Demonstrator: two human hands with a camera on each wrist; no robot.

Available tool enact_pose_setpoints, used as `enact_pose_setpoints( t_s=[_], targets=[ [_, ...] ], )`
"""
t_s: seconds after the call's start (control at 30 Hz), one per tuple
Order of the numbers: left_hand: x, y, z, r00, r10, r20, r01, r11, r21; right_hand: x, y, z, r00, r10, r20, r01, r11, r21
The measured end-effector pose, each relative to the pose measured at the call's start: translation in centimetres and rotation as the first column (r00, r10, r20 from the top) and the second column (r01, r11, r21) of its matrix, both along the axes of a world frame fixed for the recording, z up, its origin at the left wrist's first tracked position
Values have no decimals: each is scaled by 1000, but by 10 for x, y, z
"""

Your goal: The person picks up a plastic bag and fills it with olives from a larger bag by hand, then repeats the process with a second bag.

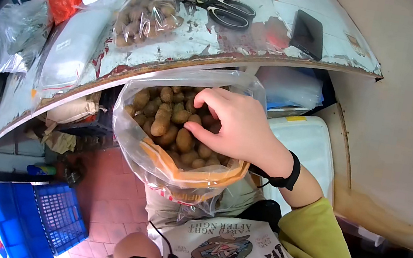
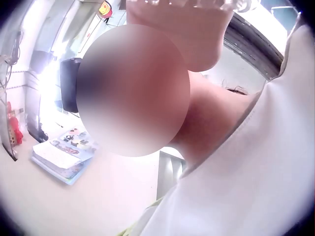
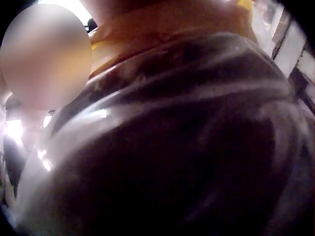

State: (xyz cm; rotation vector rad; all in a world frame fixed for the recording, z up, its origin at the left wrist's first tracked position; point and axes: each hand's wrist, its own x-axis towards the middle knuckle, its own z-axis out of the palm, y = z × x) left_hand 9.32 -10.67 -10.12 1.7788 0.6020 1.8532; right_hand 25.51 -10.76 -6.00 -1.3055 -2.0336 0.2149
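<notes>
A clear plastic bag [image 1: 128, 124] with an orange band below its rim stands open in front of me, filled with small brown oval fruits [image 1: 184, 140]. My right hand [image 1: 237, 123] is inside the bag's mouth, over the fruits. Its fingers are bent and the thumb is spread apart from them, with fruits showing in the gap. The bag's shiny side [image 3: 162, 113] fills the right wrist view. Down at the lower edge of the head view is my left hand [image 1: 139, 246], near the shirt. Part of it [image 2: 182, 34] shows in the left wrist view beside clear plastic; its fingers are hidden.
On the worn table lie scissors [image 1: 231, 13], a black phone [image 1: 308, 34], a smaller bag of similar fruits [image 1: 146, 18] and plastic packaging [image 1: 68, 59]. Blue crates [image 1: 57, 219] sit on the floor at lower left. A white lidded box [image 1: 318, 147] stands right of the bag.
</notes>
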Motion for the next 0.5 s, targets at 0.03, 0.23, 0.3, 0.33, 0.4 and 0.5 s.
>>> enact_pose_setpoints(
  t_s=[0.03,0.23,0.3,0.33,0.4,0.5],
  targets=[
    [0,1,1,1000,-9,2,9,1000,-7,1,-1,1,1000,-8,-6,7,999,-43],
    [-1,1,7,999,-45,-23,45,999,-25,3,0,2,996,5,-84,-12,996,-85],
    [-1,1,8,998,-50,-30,49,998,-32,4,-2,7,998,2,-67,-11,992,-129],
    [0,2,9,998,-55,-27,54,998,-33,6,-3,9,999,-2,-48,-6,985,-174],
    [2,2,10,998,-54,-26,53,998,-34,7,-2,8,999,-3,-45,-5,984,-177],
    [3,-4,15,998,-40,-53,39,999,-15,7,-1,6,999,-4,-46,-4,987,-163]
  ],
)
